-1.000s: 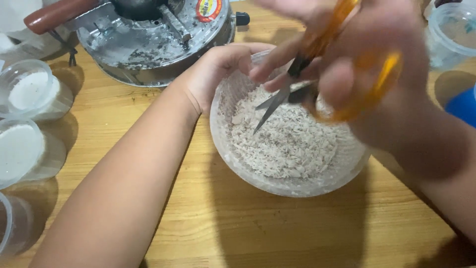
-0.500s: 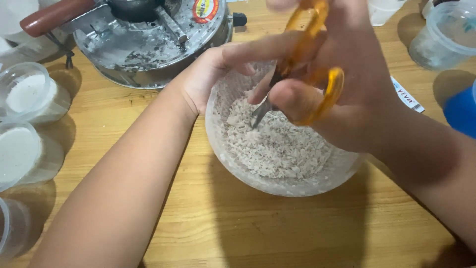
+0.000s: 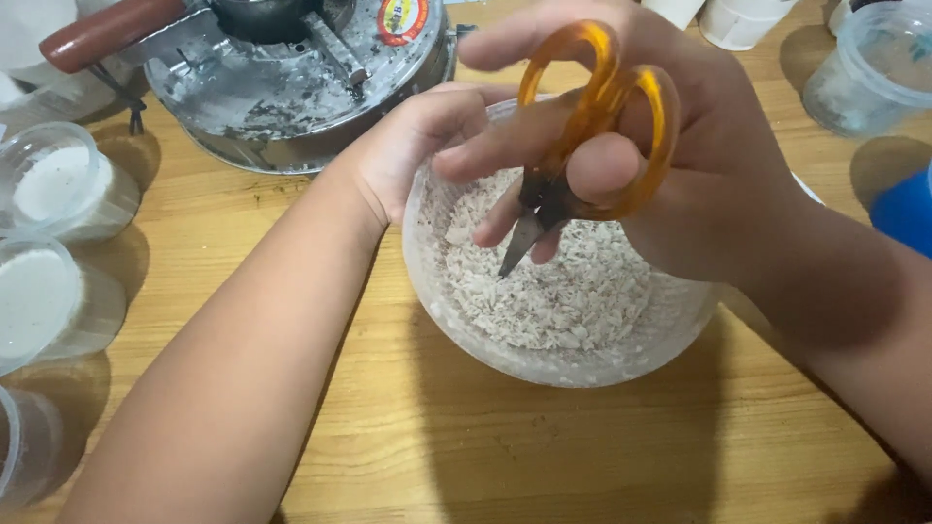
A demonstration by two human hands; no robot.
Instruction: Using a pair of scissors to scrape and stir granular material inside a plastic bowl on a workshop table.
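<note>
Gripped in the right hand — a pair of small scissors with translucent orange loop handles, fingers threaded through the loops and clenched around them, short dark metal blades closed together and pointing down into the bowl's contents. Left hand: curled over the far-left rim of the bowl, grasping it to steady it. Bowl: round, translucent frosted plastic, set on the wooden table at the centre of the scene, its inner wall dusted with pale residue. Contents: a heap of off-white shredded flakes, dry and ragged, mostly fine with a few coarser chips near the left side — judged largely cut down, with some larger pieces left to reduce. Table: light wood planks, visible grain, matte. Far left of centre: a round metal grater pan, dull silver, smeared with whitish scrapings, fitted with a reddish-brown wooden handle and a crossbar. Left edge: two clear plastic cups holding white powder, smooth and fine, and a third clear cup near the bottom corner whose contents cannot be told. Far right: an empty-looking clear plastic tub, and a blue object cut off by the right edge.
</note>
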